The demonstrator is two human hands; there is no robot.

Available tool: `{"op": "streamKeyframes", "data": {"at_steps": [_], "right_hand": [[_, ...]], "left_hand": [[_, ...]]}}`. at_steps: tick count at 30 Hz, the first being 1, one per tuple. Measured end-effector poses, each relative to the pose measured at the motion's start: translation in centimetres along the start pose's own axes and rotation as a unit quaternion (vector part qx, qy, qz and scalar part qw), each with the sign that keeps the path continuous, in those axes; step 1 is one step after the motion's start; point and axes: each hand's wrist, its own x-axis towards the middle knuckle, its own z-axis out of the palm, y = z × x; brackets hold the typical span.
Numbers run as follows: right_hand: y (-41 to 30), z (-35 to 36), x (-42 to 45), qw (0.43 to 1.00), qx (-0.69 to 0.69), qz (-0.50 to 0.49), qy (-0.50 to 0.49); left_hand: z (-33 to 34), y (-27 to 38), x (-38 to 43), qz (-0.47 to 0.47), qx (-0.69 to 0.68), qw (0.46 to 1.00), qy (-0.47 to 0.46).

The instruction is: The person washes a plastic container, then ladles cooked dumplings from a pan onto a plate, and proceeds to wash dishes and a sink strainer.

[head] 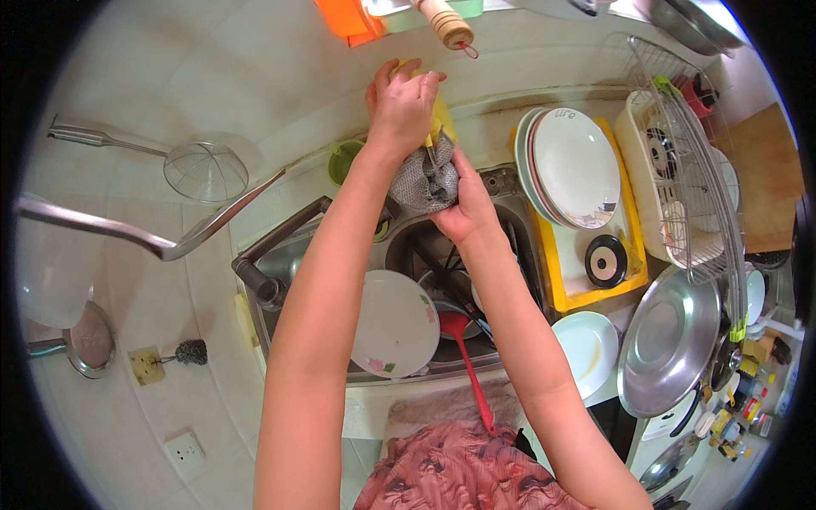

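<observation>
My left hand (405, 111) is over the top of a yellow bottle (444, 118) by the back wall, its fingers around the upper part. What seems to be the bottle's nozzle points down at a grey mesh dishcloth (424, 182). My right hand (473, 201) holds that bunched cloth from below and the side, above the back rim of the sink. Under my forearms, the steel sink (398, 245) holds a large white plate (398, 325) with pink flowers, dark-handled utensils and other dishes partly hidden. A red-handled utensil (468, 373) leans over the front edge.
Stacked plates (577, 169) stand on a yellow-rimmed tray (558, 280) at right. Beyond are a wire rack (688, 127), a steel basin (669, 344) and a white dish (590, 350). A dark faucet (261, 274) and a protruding metal handle (166, 247) lie left. A wooden handle (452, 32) overhangs.
</observation>
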Motion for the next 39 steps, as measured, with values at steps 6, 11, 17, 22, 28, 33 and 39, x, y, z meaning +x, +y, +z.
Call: {"op": "streamKeyframes", "data": {"at_steps": [6,11,17,22,28,33,39], "right_hand": [[-0.4,-0.6,0.1,1.000,-0.009,-0.005,0.013],[-0.6,-0.2,-0.9,0.999,-0.042,-0.003,0.013],[1.5,-4.5,-5.7,0.975,-0.185,-0.026,0.118],[8.7,-10.1,-9.4,0.779,-0.603,-0.141,0.092],[15.6,-15.5,-11.7,0.264,-0.939,-0.149,-0.164],[15.1,-17.8,-14.2,0.141,-0.954,-0.088,-0.248],[17.7,-17.0,-9.5,0.184,-0.943,-0.198,-0.194]], "left_hand": [[1.1,0.6,-0.6,0.003,0.050,0.998,0.025],[0.6,1.2,-0.1,0.002,0.094,0.991,0.095],[-3.6,1.9,-6.9,-0.037,-0.153,0.968,0.197],[-7.3,2.2,-25.3,-0.253,-0.214,0.933,0.139],[-5.9,-3.7,-45.5,-0.601,-0.291,0.732,0.138],[-6.2,-5.0,-46.4,-0.573,-0.618,0.538,0.012],[-6.2,-5.5,-44.5,-0.536,-0.678,0.503,-0.015]]}}
